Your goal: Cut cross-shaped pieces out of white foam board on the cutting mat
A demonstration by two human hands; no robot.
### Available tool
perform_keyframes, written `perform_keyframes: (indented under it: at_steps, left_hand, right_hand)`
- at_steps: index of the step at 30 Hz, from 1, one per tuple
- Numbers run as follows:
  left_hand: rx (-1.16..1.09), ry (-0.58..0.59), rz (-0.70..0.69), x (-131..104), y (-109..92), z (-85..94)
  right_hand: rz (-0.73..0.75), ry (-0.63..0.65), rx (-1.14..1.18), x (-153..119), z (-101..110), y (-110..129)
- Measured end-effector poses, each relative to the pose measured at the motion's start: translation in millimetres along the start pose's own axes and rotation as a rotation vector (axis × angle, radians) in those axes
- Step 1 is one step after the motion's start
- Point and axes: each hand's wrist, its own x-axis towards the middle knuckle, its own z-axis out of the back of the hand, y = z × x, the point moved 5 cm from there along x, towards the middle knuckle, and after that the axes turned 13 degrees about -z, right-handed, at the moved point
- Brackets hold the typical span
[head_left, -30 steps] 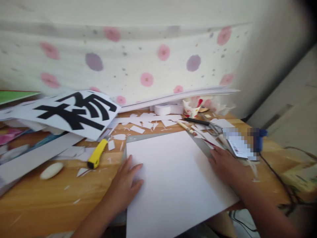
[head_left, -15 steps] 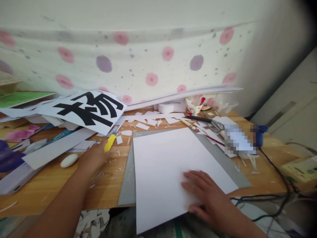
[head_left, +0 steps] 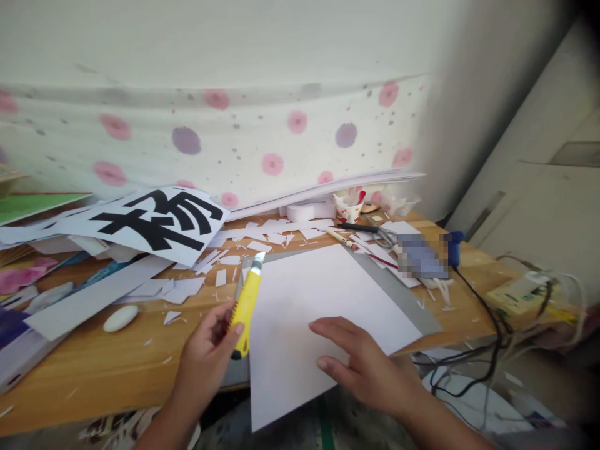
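Note:
A yellow utility knife [head_left: 248, 306] is gripped in my left hand [head_left: 209, 350], its blade end pointing up and away over the left edge of the white sheet. The blank white sheet [head_left: 304, 300] lies on a grey cutting mat [head_left: 422, 319] and overhangs the table's near edge. Over the right part of the sheet is my right hand [head_left: 365, 369], fingers stretched and slightly apart, holding nothing. Whether its fingertips touch the paper I cannot tell.
At the left, a sheet with a large black character [head_left: 159, 219] rests on a paper pile. A white oval object [head_left: 120, 319] lies on the wooden table [head_left: 112, 375]. Paper scraps, a paper cup [head_left: 349, 206], scissors [head_left: 387, 236] and a blurred-out device [head_left: 424, 256] are farther back. Cables hang right.
My left hand has lifted the utility knife and brought it right, to the sheet's left edge. My right hand has shifted slightly left. The view has turned a little right.

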Motion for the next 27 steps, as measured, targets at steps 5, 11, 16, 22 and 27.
perform_keyframes:
  at_steps: [5,11,16,22,27]
  left_hand:
    - [-0.183,0.164,-0.202,-41.8,-35.7,-57.6]
    - [-0.007,0.288,-0.71,-65.4,-78.8,-78.8]
    - [0.209,0.583,-0.878,-70.4,-79.4,-75.3]
    - [0.625,0.819,-1.013,-72.1,-41.7,-74.0]
    - [0.646,0.783,-1.026,-72.0,-31.9,-73.9]
  right_hand:
    - [-0.132,0.12,0.505,14.8,-26.5,24.7]
    - [-0.341,-0.019,0.742,9.4,-33.7,5.7]
    - [-0.451,-0.199,0.913,-14.1,7.9,-31.9]
    - [-0.606,-0.358,0.821,-76.1,74.1,-80.5]
    - [-0.793,-0.35,0.68,-110.7,86.6,-98.4]
